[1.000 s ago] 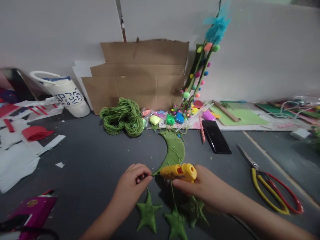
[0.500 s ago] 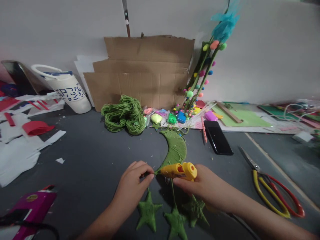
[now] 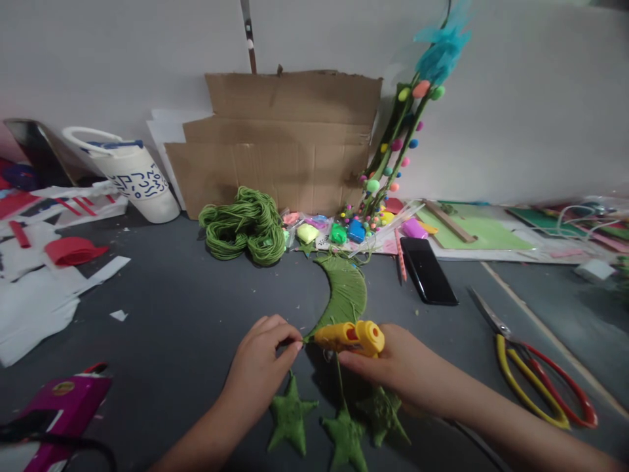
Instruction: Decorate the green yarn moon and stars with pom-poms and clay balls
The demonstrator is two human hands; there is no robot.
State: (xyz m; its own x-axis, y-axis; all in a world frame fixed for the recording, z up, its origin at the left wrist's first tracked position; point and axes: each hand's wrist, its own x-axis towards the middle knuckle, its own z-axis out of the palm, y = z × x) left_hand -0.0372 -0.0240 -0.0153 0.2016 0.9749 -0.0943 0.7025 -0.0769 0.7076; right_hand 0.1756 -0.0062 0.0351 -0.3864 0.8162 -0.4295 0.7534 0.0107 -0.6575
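My right hand [image 3: 393, 357] is wrapped round a yellow hot glue gun [image 3: 339, 336], its nozzle pointing left. The nozzle is at the lower tip of a crescent moon [image 3: 346, 288] wound in green yarn, lying on the dark table. My left hand [image 3: 272, 351] pinches that same tip between thumb and forefinger, close to the nozzle. Below hang or lie three green yarn-wrapped stars: a left star [image 3: 292, 416], a middle star [image 3: 345, 438] joined to a strand of yarn, and a right star [image 3: 386, 416] partly under my right hand.
A green yarn skein [image 3: 246, 226] lies behind, before a cardboard sheet [image 3: 275, 170]. On the right are scissors [image 3: 506, 341] and a black phone [image 3: 429, 270]. Paper scraps [image 3: 37, 308] and a white tumbler [image 3: 140, 180] stand left; a purple box [image 3: 69, 406] is near.
The glue gun has shifted very slightly left along the crescent's tip. My left hand keeps its pinch in nearly the same place.
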